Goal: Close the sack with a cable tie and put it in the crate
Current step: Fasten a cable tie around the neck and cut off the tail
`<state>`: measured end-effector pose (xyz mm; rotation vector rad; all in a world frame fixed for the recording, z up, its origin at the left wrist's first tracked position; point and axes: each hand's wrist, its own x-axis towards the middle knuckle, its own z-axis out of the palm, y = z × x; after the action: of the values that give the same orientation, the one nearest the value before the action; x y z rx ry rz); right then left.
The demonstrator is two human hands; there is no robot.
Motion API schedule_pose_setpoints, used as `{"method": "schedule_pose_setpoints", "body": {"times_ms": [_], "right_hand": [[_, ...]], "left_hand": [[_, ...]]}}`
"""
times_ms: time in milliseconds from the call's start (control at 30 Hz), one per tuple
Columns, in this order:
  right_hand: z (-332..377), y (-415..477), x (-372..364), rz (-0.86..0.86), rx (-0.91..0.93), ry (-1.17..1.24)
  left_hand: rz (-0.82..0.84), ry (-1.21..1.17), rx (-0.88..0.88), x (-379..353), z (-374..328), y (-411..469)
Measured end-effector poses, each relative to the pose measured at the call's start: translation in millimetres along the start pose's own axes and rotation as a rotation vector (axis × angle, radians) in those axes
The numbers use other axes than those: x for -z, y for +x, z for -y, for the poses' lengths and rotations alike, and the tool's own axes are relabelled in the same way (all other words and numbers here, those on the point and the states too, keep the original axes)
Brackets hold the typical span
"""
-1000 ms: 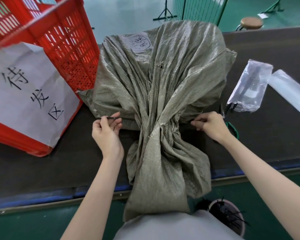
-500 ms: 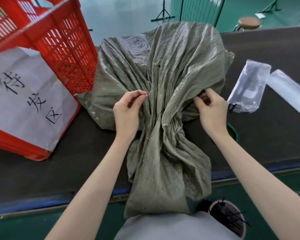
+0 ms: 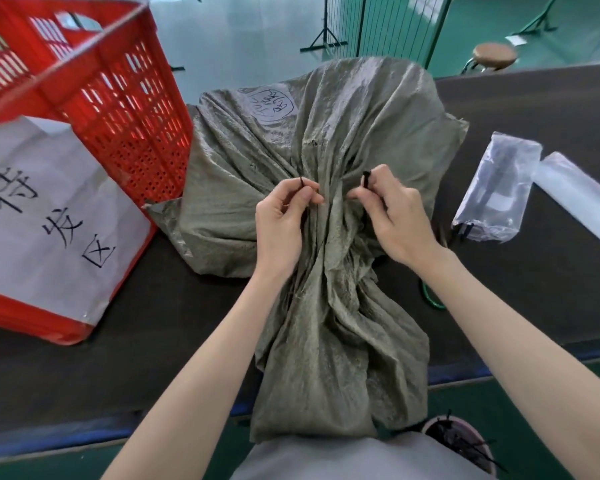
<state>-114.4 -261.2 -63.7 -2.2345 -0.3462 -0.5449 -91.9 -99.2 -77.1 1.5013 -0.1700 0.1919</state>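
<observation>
Your left hand (image 3: 284, 223) pinches the cable tie (image 3: 365, 177) tail, your right hand (image 3: 392, 220) its head, above the gathered neck of the sack (image 3: 326, 150) mid-table, its mouth overhanging the near edge. Ends unjoined — miss the slot and the gather loosens. Crate (image 3: 111, 98) stands at the left.

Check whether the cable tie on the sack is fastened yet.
Not fastened: the left hand and right hand each hold one end of the cable tie apart above the sack neck.
</observation>
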Motion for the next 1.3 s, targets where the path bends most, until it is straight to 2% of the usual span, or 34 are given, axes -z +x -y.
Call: {"method": "schedule_pose_setpoints", "body": {"times_ms": [133, 267, 433, 600, 800, 967, 1067, 1200, 1300], "right_hand": [[7, 18, -12, -0.035, -0.169, 0.150], [3, 31, -25, -0.065, -0.270, 0.183], [0, 32, -25, -0.082, -0.338, 0.438], [-2, 36, -22, -0.147, -0.361, 0.643], [3, 36, -27, -0.205, -0.320, 0.549], [-5, 38, -27, -0.087, -0.441, 0.585], [-11, 39, -25, -0.055, -0.442, 0.547], [-13, 39, -26, -0.115, -0.423, 0.458], [-11, 37, -28, -0.149, -0.379, 0.373]], "left_hand": [[0.015, 0.027, -0.045, -1, 1, 6], [0.023, 0.035, -0.065, -8, 0, 10], [-0.025, -0.015, -0.005, -10, 8, 12], [0.019, -0.008, 0.042, -14, 9, 15], [-0.014, -0.028, -0.017, -15, -2, 7], [-0.029, -0.002, -0.084, -15, 3, 1], [0.034, -0.034, -0.024, -19, 5, -1], [0.090, 0.152, -0.007, -18, 17, 1], [0.058, 0.248, -0.028, -20, 20, 4]]}}
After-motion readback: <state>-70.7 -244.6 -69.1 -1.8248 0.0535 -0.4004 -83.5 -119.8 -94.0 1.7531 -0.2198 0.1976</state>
